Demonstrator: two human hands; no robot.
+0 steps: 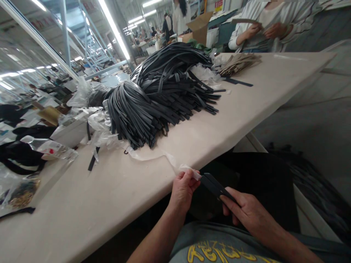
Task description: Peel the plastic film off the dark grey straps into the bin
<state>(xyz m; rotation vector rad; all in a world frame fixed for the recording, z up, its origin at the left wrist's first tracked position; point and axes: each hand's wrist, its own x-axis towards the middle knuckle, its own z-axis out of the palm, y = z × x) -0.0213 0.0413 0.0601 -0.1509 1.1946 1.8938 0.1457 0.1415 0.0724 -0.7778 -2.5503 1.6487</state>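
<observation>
Black strap, apparently leather, sits firmly in the right hand; the left hand pinches white film close to its end.

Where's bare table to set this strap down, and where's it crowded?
Bare cream tabletop shows between the left hand and the heap of flat black straps, and right of that heap, below the tan bundle. Crowded: the heap itself and the clear plastic bags at far left.
</observation>
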